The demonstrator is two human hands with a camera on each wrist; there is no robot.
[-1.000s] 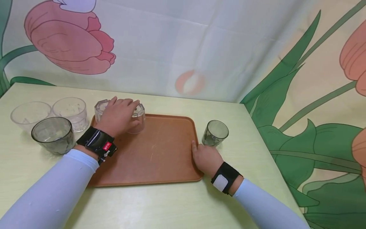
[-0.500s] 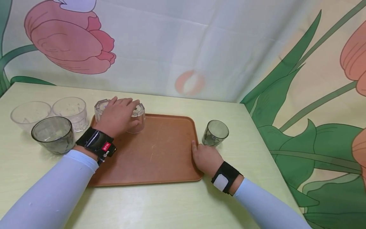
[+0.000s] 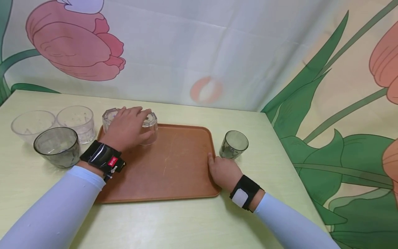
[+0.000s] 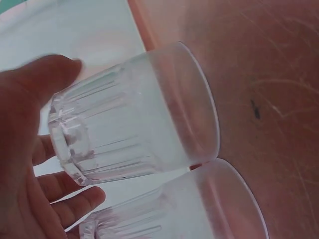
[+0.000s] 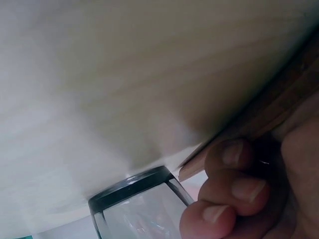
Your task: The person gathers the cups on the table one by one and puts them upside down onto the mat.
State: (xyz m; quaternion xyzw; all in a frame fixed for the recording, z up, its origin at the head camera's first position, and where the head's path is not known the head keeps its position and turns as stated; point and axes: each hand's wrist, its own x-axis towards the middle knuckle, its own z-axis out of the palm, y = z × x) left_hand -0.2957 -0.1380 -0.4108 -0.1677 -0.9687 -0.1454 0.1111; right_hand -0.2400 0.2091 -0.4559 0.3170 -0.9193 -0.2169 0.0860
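Note:
Two clear tumblers stand upside down at the back left corner of the brown tray (image 3: 183,162). My left hand (image 3: 125,129) is over them, its palm close to the base of the right tumbler (image 4: 134,119). In the left wrist view the thumb is spread off that tumbler's side, and the loosely bent fingers lie near its base. The left tumbler (image 3: 107,121) is partly hidden by this hand. My right hand (image 3: 225,173) holds the tray's right rim, thumb on the rim and fingers curled at its outer side. Beside those fingers is a small grey glass (image 3: 234,143).
To the tray's left stand a large grey glass (image 3: 57,148), a wide clear glass (image 3: 32,124) and another clear glass (image 3: 77,122), all rim up. They share a pale wooden table (image 3: 174,224). A flower-printed cloth (image 3: 174,52) hangs behind it.
My left wrist has shifted slightly left and down, and its thumb has spread a little outward. The right hand, tray and glasses stay as they were.

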